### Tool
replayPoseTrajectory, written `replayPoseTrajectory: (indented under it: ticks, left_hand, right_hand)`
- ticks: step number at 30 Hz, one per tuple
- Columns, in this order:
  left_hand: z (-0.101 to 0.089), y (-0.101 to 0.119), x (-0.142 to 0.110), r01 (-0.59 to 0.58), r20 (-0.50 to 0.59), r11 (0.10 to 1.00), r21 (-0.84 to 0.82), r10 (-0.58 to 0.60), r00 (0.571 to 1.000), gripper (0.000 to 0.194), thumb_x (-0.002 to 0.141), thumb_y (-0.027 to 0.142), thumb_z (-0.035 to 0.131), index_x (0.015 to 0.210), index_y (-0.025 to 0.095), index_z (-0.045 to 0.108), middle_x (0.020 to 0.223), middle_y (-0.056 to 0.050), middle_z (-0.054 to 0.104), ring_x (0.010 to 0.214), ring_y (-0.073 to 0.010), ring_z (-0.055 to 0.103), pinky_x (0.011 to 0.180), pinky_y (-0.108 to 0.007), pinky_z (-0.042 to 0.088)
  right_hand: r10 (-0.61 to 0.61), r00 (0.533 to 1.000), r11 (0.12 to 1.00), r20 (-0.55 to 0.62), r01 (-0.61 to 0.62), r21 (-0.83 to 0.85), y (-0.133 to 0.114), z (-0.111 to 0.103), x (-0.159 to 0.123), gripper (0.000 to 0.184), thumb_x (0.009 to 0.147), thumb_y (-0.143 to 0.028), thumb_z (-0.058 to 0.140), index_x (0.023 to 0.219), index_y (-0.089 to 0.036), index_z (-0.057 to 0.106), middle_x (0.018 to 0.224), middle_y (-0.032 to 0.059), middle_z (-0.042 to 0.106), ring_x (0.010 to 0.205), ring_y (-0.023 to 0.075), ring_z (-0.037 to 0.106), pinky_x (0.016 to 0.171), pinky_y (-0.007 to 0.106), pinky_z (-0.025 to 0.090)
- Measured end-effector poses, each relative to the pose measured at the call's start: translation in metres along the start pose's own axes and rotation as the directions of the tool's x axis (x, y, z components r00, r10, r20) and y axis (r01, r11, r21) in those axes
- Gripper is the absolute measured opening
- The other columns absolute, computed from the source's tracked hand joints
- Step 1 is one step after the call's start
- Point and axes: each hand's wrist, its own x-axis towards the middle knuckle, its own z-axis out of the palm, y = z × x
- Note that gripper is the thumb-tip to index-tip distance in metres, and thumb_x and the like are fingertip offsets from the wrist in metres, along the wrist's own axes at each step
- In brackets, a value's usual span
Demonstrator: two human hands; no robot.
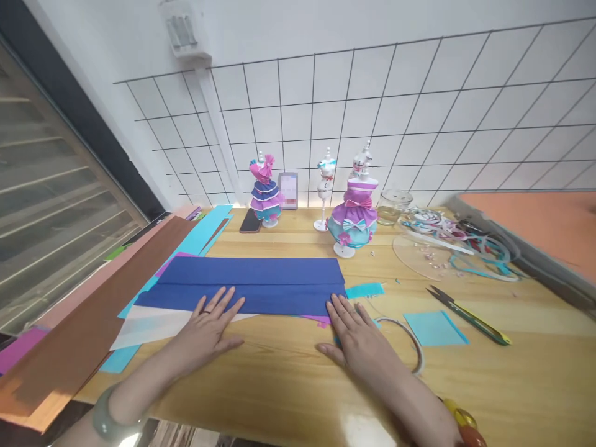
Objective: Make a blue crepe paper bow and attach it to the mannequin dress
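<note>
Under the left hand (212, 323) and right hand (354, 332), the blue sheet (261, 273) looked smooth, matt; the tabletop (274, 385), glossy wood.

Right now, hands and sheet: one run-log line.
left hand: spread, on near edge of blue sheet | right hand: on its near right corner | scissors: on wooden table, right of right hand

There are two hands (214, 320) (356, 338), two dresses (265, 198) (356, 208), one jar (393, 206), one phone (250, 221), one propped screen (289, 189), one bangle (105, 415), one pair of snips (479, 321) and one turquoise square (433, 329).
</note>
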Motion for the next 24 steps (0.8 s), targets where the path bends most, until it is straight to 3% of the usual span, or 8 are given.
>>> replayPoseTrajectory:
  ticks: [3,5,7,10,14,19,24]
  left_hand:
    - [-0.022,0.012,0.012,0.032,0.008,0.999,0.028,-0.033,0.999,0.071,0.077,0.07,0.031,0.131,0.026,0.041,0.139,-0.012,0.037,0.128,-0.0336,0.03,0.1,-0.053,0.023]
    - [-0.04,0.03,0.027,0.003,-0.071,0.998,0.064,0.001,0.997,0.064,0.078,0.068,0.031,0.103,0.018,0.064,0.117,-0.015,0.056,0.119,-0.0334,0.04,0.097,-0.05,0.029]
    - [-0.057,0.054,0.046,-0.076,-0.126,0.993,0.085,0.086,0.988,0.056,0.083,0.06,0.033,0.081,0.015,0.066,0.095,-0.014,0.06,0.101,-0.0285,0.051,0.086,-0.042,0.039]
    - [-0.067,0.092,0.079,-0.34,-0.165,0.939,0.054,0.345,0.924,0.042,0.088,0.047,0.034,0.078,0.016,0.06,0.081,-0.008,0.058,0.083,-0.02,0.054,0.075,-0.032,0.042]
    - [-0.046,0.126,0.119,-0.523,-0.224,0.852,0.03,0.515,0.827,0.028,0.091,0.034,0.033,0.091,0.018,0.055,0.085,-0.004,0.059,0.081,-0.0169,0.054,0.071,-0.028,0.042]
    - [-0.013,0.135,0.138,-0.525,-0.291,0.851,0.014,0.506,0.812,0.026,0.092,0.027,0.029,0.097,0.019,0.054,0.086,-0.004,0.057,0.082,-0.0161,0.054,0.07,-0.027,0.043]
    - [-0.012,0.133,0.135,-0.53,-0.301,0.846,0.048,0.519,0.8,0.025,0.091,0.029,0.031,0.1,0.02,0.053,0.087,-0.005,0.053,0.084,-0.0169,0.052,0.069,-0.028,0.044]
  right_hand:
    - [0.005,1.0,1.0,0.016,-0.006,0.006,-0.002,-0.003,0.001,0.08,0.082,-0.066,0.026,0.13,-0.005,0.044,0.137,0.021,0.037,0.128,0.0318,0.033,0.103,0.051,0.024]
    - [0.003,1.0,1.0,0.031,-0.004,0.015,-0.003,-0.005,0.001,0.08,0.082,-0.065,0.027,0.131,-0.004,0.043,0.138,0.0212,0.035,0.128,0.0321,0.031,0.103,0.051,0.024]
    - [0.003,0.999,0.999,0.04,-0.004,0.036,-0.003,-0.008,0.001,0.079,0.082,-0.065,0.029,0.132,-0.004,0.042,0.138,0.0209,0.035,0.129,0.0317,0.03,0.103,0.05,0.024]
    - [0.011,0.998,0.997,0.069,-0.016,0.069,-0.002,-0.012,0.002,0.078,0.082,-0.063,0.032,0.133,-0.005,0.04,0.139,0.0202,0.035,0.129,0.0309,0.031,0.104,0.05,0.024]
    - [0.019,0.993,0.995,0.12,-0.03,0.095,-0.001,-0.018,0.003,0.076,0.083,-0.062,0.033,0.134,-0.007,0.037,0.139,0.0191,0.034,0.13,0.0297,0.029,0.105,0.049,0.024]
    - [0.005,0.986,0.988,0.167,-0.031,0.154,0.002,-0.022,0.006,0.074,0.084,-0.06,0.033,0.135,-0.007,0.036,0.14,0.0178,0.032,0.13,0.0301,0.028,0.104,0.051,0.025]
    - [-0.001,0.982,0.956,0.187,-0.054,0.289,0.017,-0.038,0.013,0.06,0.089,-0.052,0.032,0.131,-0.011,0.044,0.137,0.0141,0.04,0.127,0.0251,0.036,0.105,0.047,0.027]
